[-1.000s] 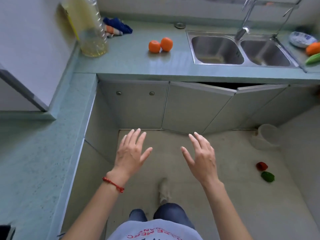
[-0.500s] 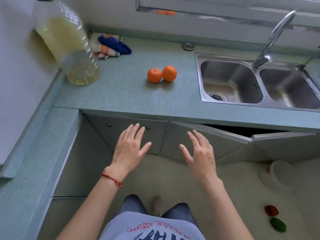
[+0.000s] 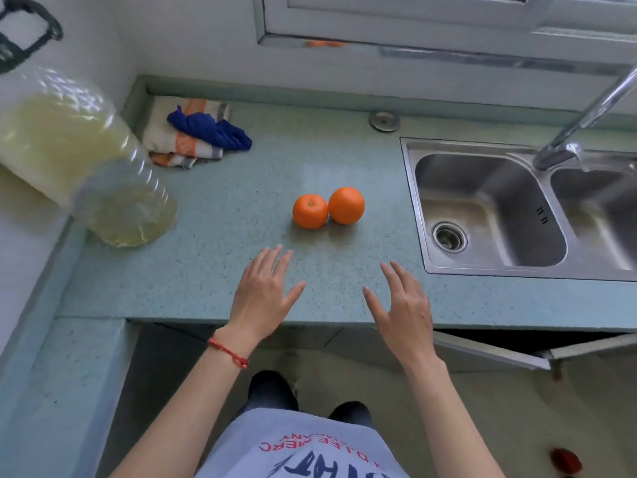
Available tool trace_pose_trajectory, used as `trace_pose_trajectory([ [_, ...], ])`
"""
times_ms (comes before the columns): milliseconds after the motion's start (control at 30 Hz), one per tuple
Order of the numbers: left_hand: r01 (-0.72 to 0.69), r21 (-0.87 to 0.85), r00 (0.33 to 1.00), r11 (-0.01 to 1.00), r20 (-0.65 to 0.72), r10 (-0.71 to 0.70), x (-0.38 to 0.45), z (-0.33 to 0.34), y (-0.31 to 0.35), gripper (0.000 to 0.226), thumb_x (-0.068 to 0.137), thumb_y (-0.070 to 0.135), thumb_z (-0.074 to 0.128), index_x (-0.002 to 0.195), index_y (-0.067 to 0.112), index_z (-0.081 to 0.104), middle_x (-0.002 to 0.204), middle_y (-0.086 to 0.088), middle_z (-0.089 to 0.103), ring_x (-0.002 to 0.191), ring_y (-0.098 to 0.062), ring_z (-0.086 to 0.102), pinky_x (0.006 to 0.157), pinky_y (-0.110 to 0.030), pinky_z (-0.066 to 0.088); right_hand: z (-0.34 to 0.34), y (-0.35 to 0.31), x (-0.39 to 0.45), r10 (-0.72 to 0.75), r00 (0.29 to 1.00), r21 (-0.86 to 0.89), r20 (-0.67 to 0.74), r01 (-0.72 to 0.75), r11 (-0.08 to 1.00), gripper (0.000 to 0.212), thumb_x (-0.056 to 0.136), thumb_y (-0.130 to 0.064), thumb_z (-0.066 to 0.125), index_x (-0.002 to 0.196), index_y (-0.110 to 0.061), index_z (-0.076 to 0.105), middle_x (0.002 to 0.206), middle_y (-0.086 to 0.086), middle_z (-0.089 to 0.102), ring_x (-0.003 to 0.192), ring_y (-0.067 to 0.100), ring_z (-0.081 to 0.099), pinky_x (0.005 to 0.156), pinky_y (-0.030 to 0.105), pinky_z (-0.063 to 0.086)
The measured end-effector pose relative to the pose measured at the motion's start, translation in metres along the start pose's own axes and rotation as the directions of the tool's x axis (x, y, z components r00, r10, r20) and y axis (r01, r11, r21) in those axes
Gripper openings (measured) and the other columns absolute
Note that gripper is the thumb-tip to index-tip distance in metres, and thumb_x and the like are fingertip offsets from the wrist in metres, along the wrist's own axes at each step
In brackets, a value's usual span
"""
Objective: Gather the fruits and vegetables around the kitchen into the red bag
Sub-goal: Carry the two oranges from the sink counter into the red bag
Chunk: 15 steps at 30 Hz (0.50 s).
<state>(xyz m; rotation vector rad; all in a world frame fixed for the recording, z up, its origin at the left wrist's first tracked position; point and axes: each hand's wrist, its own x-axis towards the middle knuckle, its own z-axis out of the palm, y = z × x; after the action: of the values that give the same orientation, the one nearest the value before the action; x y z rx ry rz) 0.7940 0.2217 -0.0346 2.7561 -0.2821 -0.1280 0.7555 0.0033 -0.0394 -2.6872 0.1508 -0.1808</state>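
Note:
Two oranges sit touching on the green countertop (image 3: 220, 257): the left orange (image 3: 310, 211) shows its stem dimple, the right orange (image 3: 346, 205) lies slightly farther back. My left hand (image 3: 265, 294) hovers over the counter's front part, just short of the left orange, fingers spread and holding nothing. My right hand (image 3: 401, 307) is level with it, below and right of the right orange, also spread and bare. A red vegetable (image 3: 565, 460) lies on the floor at the bottom right. No red bag is in view.
A big plastic bottle (image 3: 86, 167) of yellow liquid stands at the counter's left. Folded cloths (image 3: 196, 132) lie in the back corner. A double steel sink (image 3: 489, 208) with its tap (image 3: 586, 115) is at the right. A cabinet door (image 3: 489, 350) below hangs ajar.
I have stepped up to the counter, so the oranges are much nearer and lower in view. Both hands have moved forward from over the floor to above the counter edge, still spread.

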Motion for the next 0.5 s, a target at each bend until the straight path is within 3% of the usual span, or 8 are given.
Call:
trace_pose_trajectory([
  [233,-0.028,-0.031,0.999,0.999,0.043,0.029,0.070,-0.004,-0.021,0.075,0.082,0.054,0.027,0.132,0.001,0.046,0.137,-0.021,0.047,0.129,-0.037,0.041,0.108,-0.046,0.030,0.015,-0.009,0.058,0.045,0.999,0.007,0.004,-0.045,0.999,0.056,0.084,-0.042,0.050,0.128,-0.007,0.051,0.134,0.016,0.051,0.124,0.032,0.047,0.099,0.045,0.038],
  [367,-0.012,-0.077,0.998,0.997,0.065,0.017,0.093,0.003,-0.023,0.079,0.080,0.058,0.022,0.137,0.005,0.040,0.143,-0.018,0.040,0.135,-0.033,0.033,0.112,-0.038,0.020,0.024,-0.007,0.084,0.050,0.998,0.017,0.049,-0.051,0.999,0.057,0.085,-0.043,0.050,0.130,-0.008,0.049,0.135,0.014,0.050,0.126,0.030,0.046,0.100,0.044,0.037],
  [500,0.104,-0.267,0.992,0.958,0.095,-0.081,0.116,0.011,-0.018,0.071,0.084,0.052,0.040,0.138,0.005,0.036,0.145,-0.015,0.038,0.135,-0.027,0.031,0.111,-0.029,0.017,0.028,-0.003,0.114,0.075,0.991,0.164,0.106,-0.092,0.982,0.056,0.087,-0.036,0.059,0.134,-0.010,0.044,0.139,0.011,0.046,0.129,0.025,0.041,0.105,0.038,0.032],
])
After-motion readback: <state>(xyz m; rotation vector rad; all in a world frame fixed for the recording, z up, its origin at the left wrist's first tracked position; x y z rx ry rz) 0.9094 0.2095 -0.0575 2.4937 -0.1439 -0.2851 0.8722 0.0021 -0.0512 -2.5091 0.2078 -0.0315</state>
